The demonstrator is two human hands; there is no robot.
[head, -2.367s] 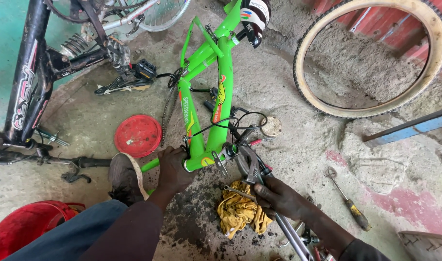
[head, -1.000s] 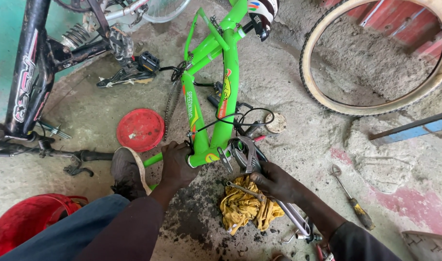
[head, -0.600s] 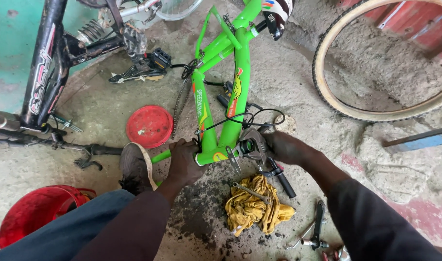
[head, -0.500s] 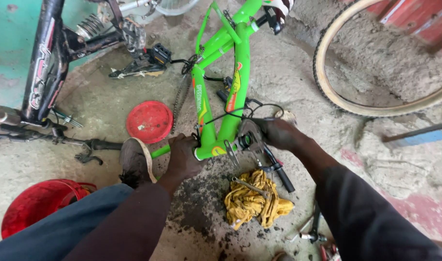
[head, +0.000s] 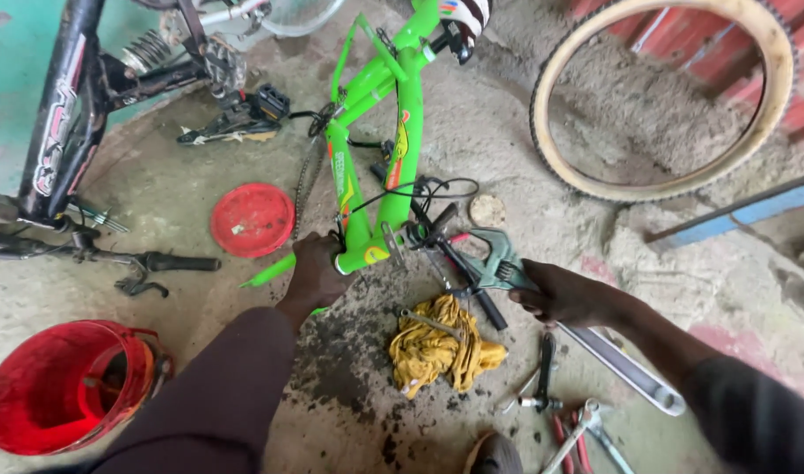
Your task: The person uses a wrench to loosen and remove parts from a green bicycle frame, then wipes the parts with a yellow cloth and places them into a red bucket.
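The left hand (head: 318, 272) has its fingers wrapped around the green bicycle frame (head: 402, 158). The right hand (head: 564, 294) has its fingers closed on a large adjustable wrench (head: 498, 263), just above a yellow rag (head: 441, 347).

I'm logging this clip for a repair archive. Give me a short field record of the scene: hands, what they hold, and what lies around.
left hand: grips the bottom of the green frame
right hand: holds a large wrench, jaws toward the frame
yellow rag: on the ground between the hands
red lid: flat, left of the frame
red bucket: lower left
tyre: lying upper right
black bike: upper left
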